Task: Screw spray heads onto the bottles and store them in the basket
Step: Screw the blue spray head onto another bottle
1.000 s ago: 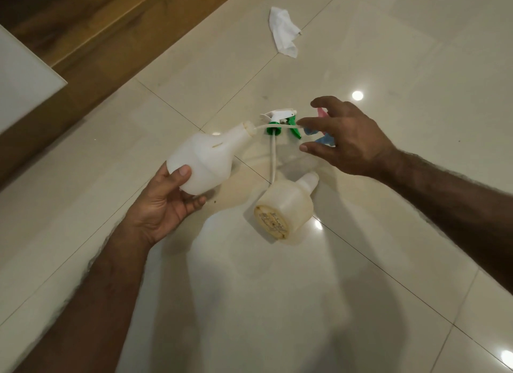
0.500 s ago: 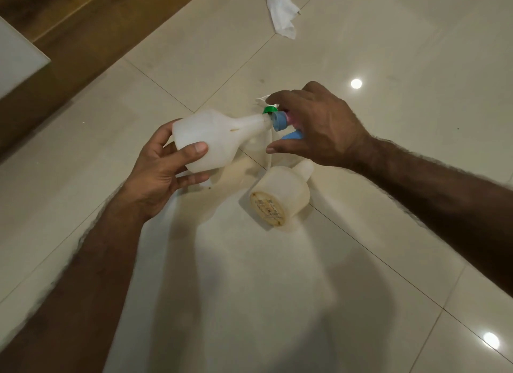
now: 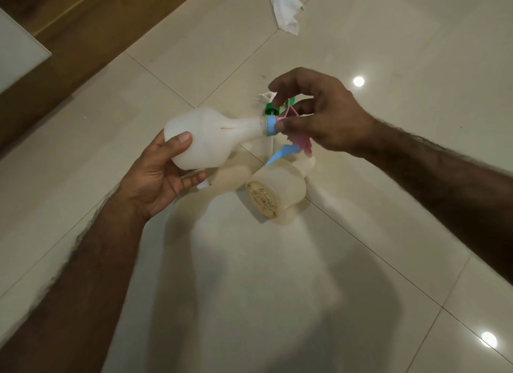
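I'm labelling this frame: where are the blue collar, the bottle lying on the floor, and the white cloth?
blue collar (image 3: 271, 125), head view, its ribbed side.
bottle lying on the floor (image 3: 280, 186), head view, its side wall.
white cloth (image 3: 286, 8), head view, its crumpled middle.

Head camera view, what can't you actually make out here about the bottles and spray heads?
- Thread seating: the blue collar sits at the held bottle's neck, but the right hand covers the pink spray head; tightness unknown.
- Green spray head: mostly hidden behind the right hand.
- Second bottle lying on the floor: its base label is too blurred to read.
- Basket: none in view.
- Left hand: something small and pale below its fingers, unclear.
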`<state>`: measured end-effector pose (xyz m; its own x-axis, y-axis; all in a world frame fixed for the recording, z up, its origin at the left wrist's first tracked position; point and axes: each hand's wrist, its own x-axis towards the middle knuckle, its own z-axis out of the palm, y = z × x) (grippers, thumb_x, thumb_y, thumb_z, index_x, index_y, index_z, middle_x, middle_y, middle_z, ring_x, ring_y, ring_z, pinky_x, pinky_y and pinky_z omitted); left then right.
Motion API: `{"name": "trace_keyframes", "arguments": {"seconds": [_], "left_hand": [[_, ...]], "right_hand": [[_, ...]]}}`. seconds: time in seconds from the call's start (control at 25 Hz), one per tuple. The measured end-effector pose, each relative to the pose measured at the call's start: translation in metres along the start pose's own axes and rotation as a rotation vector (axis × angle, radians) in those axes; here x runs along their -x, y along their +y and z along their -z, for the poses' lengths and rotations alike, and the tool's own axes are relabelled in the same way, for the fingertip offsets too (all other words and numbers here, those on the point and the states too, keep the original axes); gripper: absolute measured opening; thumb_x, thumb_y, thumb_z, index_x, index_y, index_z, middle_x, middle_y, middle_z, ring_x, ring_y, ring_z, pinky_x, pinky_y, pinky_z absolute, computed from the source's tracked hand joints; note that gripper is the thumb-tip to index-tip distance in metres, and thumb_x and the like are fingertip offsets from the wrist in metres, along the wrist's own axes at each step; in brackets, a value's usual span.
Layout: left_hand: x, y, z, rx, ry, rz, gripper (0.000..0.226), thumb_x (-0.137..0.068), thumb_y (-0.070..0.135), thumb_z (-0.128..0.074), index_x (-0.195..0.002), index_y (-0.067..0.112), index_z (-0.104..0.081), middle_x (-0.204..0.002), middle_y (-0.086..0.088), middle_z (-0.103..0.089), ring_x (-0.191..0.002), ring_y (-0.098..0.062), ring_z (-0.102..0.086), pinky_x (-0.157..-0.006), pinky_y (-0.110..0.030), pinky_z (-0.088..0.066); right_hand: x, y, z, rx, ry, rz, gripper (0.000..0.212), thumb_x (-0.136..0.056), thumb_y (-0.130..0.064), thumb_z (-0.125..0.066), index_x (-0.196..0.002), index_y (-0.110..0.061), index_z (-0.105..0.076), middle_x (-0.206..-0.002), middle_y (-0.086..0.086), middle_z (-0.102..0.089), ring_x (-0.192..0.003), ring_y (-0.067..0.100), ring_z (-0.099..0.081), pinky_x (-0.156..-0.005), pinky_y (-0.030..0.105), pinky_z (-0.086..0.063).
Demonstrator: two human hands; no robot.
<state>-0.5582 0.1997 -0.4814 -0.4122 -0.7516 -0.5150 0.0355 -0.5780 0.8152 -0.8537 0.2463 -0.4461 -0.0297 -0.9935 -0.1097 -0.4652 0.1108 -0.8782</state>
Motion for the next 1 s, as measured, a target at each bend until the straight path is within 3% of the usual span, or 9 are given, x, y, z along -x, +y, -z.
{"name": "trace_keyframes", "arguments": {"seconds": [0.08, 0.2, 0.32, 0.52, 0.6, 0.64, 0.72, 0.8, 1.0], "left_hand": [[0.0, -0.002, -0.003, 0.054, 0.013, 0.001, 0.102, -0.049, 0.055, -0.1, -0.14, 0.032, -0.062, -0.133, 0.0, -0.072, -0.113, -0.025, -0.074, -0.077, -0.034, -0.065], [-0.001, -0.009, -0.015, 0.118, 0.05, 0.015, 0.087, -0.066, 0.043, -0.089, -0.146, 0.028, -0.059, -0.143, -0.007, -0.068, -0.119, -0.031, -0.073, -0.076, -0.035, -0.065], [-0.003, -0.014, -0.027, 0.169, 0.058, 0.02, 0.098, -0.06, 0.046, -0.097, -0.147, 0.027, -0.058, -0.148, -0.011, -0.065, -0.126, -0.037, -0.07, -0.075, -0.036, -0.065], [-0.004, -0.006, -0.043, 0.309, 0.009, 0.12, 0.066, -0.086, 0.057, -0.068, -0.141, 0.022, -0.062, -0.123, -0.011, -0.075, -0.097, -0.028, -0.078, -0.065, -0.032, -0.063], [-0.004, -0.005, -0.047, 0.348, -0.049, 0.194, 0.072, -0.089, 0.066, -0.062, -0.142, 0.018, -0.063, -0.118, -0.014, -0.076, -0.089, -0.025, -0.077, -0.062, -0.029, -0.063], [-0.005, -0.006, -0.049, 0.362, -0.068, 0.231, 0.076, -0.089, 0.07, -0.061, -0.142, 0.016, -0.064, -0.118, -0.015, -0.075, -0.086, -0.024, -0.077, -0.06, -0.028, -0.063], [-0.006, -0.007, -0.051, 0.382, -0.086, 0.3, 0.08, -0.086, 0.075, -0.061, -0.137, 0.013, -0.067, -0.118, -0.018, -0.074, -0.081, -0.023, -0.076, -0.057, -0.026, -0.063], [-0.007, -0.007, -0.057, 0.377, -0.083, 0.35, 0.083, -0.082, 0.077, -0.062, -0.133, 0.011, -0.069, -0.115, -0.02, -0.074, -0.074, -0.021, -0.075, -0.054, -0.025, -0.062], [-0.009, -0.009, -0.067, 0.355, 0.011, 0.412, 0.089, -0.085, 0.085, -0.053, -0.13, 0.011, -0.071, -0.097, -0.02, -0.073, -0.054, -0.016, -0.065, -0.045, -0.024, -0.057]], "right_hand": [[-0.001, -0.001, -0.001, -0.274, 0.074, -0.188, 0.045, -0.079, -0.006, -0.081, -0.12, -0.006, -0.063, -0.1, 0.016, -0.075, -0.086, 0.037, -0.075, -0.073, 0.05, -0.062], [0.001, -0.004, -0.004, -0.524, 0.072, -0.429, 0.036, -0.086, -0.011, -0.077, -0.117, 0.002, -0.064, -0.098, 0.025, -0.076, -0.086, 0.035, -0.077, -0.076, 0.044, -0.063], [-0.005, -0.005, 0.0, -0.661, 0.015, -0.414, 0.027, -0.094, -0.017, -0.066, -0.113, 0.002, -0.066, -0.096, 0.02, -0.074, -0.083, 0.029, -0.074, -0.076, 0.038, -0.06], [-0.011, -0.019, 0.036, -1.003, -0.29, -0.258, 0.076, -0.078, -0.027, -0.042, -0.147, 0.006, -0.04, -0.122, 0.028, -0.056, -0.109, 0.04, -0.059, -0.101, 0.052, -0.048], [-0.012, -0.024, 0.041, -0.955, -0.337, -0.173, 0.074, -0.073, -0.019, -0.044, -0.142, 0.008, -0.047, -0.12, 0.026, -0.055, -0.106, 0.039, -0.06, -0.102, 0.052, -0.048], [-0.013, -0.025, 0.039, -0.863, -0.3, -0.135, 0.059, -0.077, -0.011, -0.046, -0.133, 0.006, -0.056, -0.112, 0.022, -0.061, -0.1, 0.035, -0.063, -0.098, 0.048, -0.052], [-0.017, -0.025, 0.029, -0.663, -0.098, -0.092, 0.025, -0.092, -0.001, -0.053, -0.111, -0.003, -0.069, -0.089, 0.011, -0.07, -0.081, 0.026, -0.067, -0.086, 0.041, -0.057], [-0.02, -0.024, 0.018, -0.589, 0.067, -0.098, 0.008, -0.089, -0.007, -0.068, -0.094, -0.01, -0.074, -0.071, 0.003, -0.068, -0.064, 0.019, -0.061, -0.074, 0.035, -0.056], [-0.028, -0.013, -0.002, -0.569, 0.153, -0.209, 0.005, -0.09, -0.008, -0.07, -0.091, -0.007, -0.075, -0.064, 0.004, -0.061, -0.055, 0.016, -0.05, -0.062, 0.031, -0.049]]}}
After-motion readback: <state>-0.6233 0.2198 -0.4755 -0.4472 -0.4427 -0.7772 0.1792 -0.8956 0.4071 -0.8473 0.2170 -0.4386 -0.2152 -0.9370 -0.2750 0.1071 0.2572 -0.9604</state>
